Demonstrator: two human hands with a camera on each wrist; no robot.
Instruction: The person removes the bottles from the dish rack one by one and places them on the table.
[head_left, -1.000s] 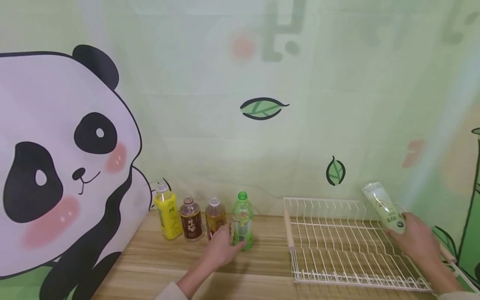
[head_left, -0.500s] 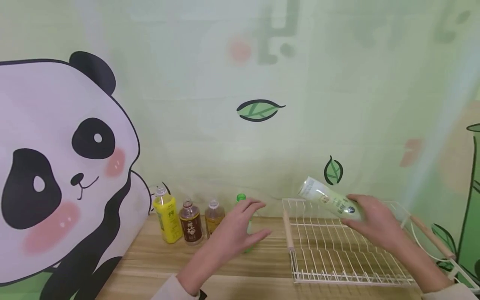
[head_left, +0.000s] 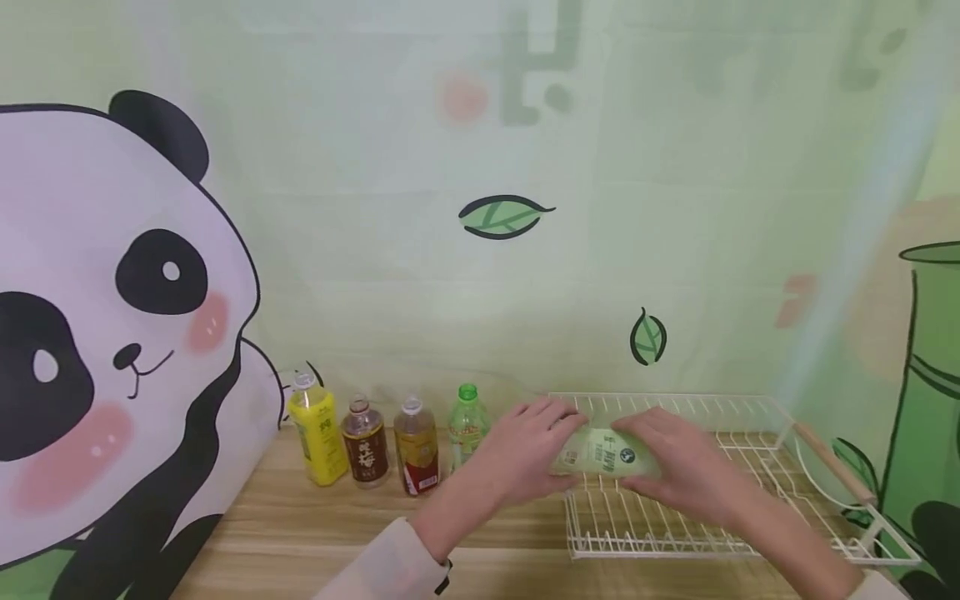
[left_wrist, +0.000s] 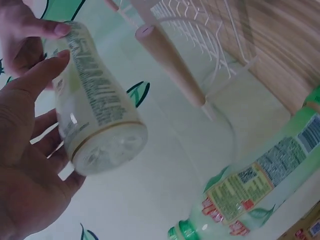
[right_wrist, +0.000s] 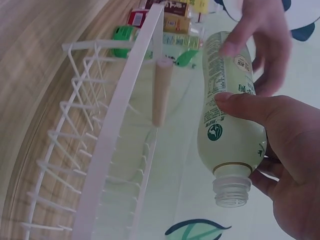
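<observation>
A pale green plastic bottle without a cap lies sideways in the air between my two hands, over the left part of the white wire rack. My left hand holds it at the base end, thumb on the near side and fingers around the far side. At the neck end, my right hand grips it in the same way. The open threaded neck of the bottle shows in the right wrist view, pointing away from the left hand. In the left wrist view the clear base of the bottle faces the camera.
Left of the rack stand a green bottle, a brown-labelled bottle, a dark-labelled bottle and a yellow bottle in a row on the wooden table. A wooden handle tops the rack's right side. A panda-print curtain hangs behind.
The right hand has carried the pale green bottle leftward from the rack's right side, turning it sideways. The left hand has left the green bottle, moved right and taken hold of the pale one.
</observation>
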